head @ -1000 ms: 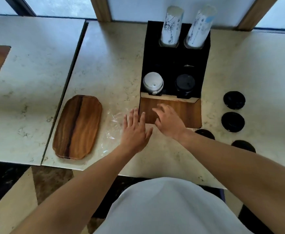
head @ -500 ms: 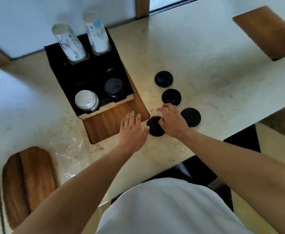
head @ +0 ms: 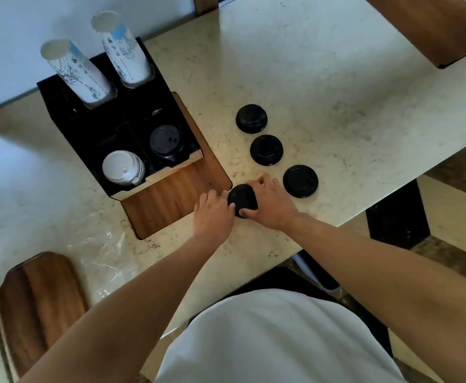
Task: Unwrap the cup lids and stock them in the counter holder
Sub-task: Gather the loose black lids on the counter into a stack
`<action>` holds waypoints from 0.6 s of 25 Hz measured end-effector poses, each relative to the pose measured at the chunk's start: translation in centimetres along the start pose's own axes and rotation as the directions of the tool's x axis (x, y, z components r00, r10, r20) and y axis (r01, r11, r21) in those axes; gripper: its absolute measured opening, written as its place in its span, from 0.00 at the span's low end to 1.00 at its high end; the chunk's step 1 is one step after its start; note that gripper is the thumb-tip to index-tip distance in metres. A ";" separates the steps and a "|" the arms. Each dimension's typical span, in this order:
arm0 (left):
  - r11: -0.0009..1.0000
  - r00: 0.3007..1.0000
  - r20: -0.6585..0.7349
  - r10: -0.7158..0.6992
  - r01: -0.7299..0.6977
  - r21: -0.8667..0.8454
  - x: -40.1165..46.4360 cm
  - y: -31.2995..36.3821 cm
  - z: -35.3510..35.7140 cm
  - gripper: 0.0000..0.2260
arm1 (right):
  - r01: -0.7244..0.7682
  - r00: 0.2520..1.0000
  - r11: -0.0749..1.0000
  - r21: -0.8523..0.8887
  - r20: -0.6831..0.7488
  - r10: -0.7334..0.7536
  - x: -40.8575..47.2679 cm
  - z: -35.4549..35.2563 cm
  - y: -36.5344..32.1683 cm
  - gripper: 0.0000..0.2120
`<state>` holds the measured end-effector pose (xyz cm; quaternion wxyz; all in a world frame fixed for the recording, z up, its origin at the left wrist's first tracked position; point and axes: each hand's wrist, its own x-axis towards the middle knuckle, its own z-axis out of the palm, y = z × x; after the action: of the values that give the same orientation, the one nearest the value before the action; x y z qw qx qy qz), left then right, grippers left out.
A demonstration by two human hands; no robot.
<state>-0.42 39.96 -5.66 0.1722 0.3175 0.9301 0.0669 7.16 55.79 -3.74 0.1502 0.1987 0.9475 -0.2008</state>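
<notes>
The black lid (head: 242,199) sat on the table (head: 336,78) just beside the wooden front of the holder (head: 121,125), and both hands were on it. The right hand (head: 271,203) curled over its right side with fingers and thumb pinching the rim, and the left hand (head: 213,217) touched its left side with its fingertips, so the two hands held the lid between them. Three more black lids (head: 266,149) lay loose on the table to the right, in a slanting row, each a bit apart from the next. Inside the holder there was already a stack of black lids (head: 166,142) in the right front slot and a stack of white lids (head: 122,167) in the left front slot, and two tall stacks of paper cups (head: 77,71) stood at the back. A clear plastic wrap (head: 99,255) lay flat and empty on the table near a wooden tray (head: 38,302), so the unwrapping looked done. What was left, I think, was putting the four loose lids into the holder. The held lid was close to the table's front edge, so it could slip off if pushed toward the person. The way from the lid up to the black slot looked open, with only the holder's low front lip to get over.
</notes>
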 end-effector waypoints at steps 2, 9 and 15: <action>0.996 1.000 0.005 -0.026 0.027 -0.085 0.2 -0.1 -0.1 0.18 | 0.006 1.000 1.000 -0.013 0.006 -0.006 0.1 0.6 -0.2 0.41; 0.914 0.994 0.068 -0.089 0.108 -0.390 0.3 -0.8 0.2 0.18 | -0.008 1.000 0.997 0.076 -0.022 0.009 0.4 1.0 -0.9 0.41; 0.029 0.883 0.333 -0.331 0.362 -0.932 -1.0 -0.7 -2.4 0.12 | -0.124 0.985 0.926 0.357 -0.073 0.160 -0.7 1.4 -4.6 0.42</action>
<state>-0.99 38.79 -3.28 0.3582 -0.1087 0.6979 0.6106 6.05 51.08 -3.21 0.0787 0.3000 0.8859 -0.3449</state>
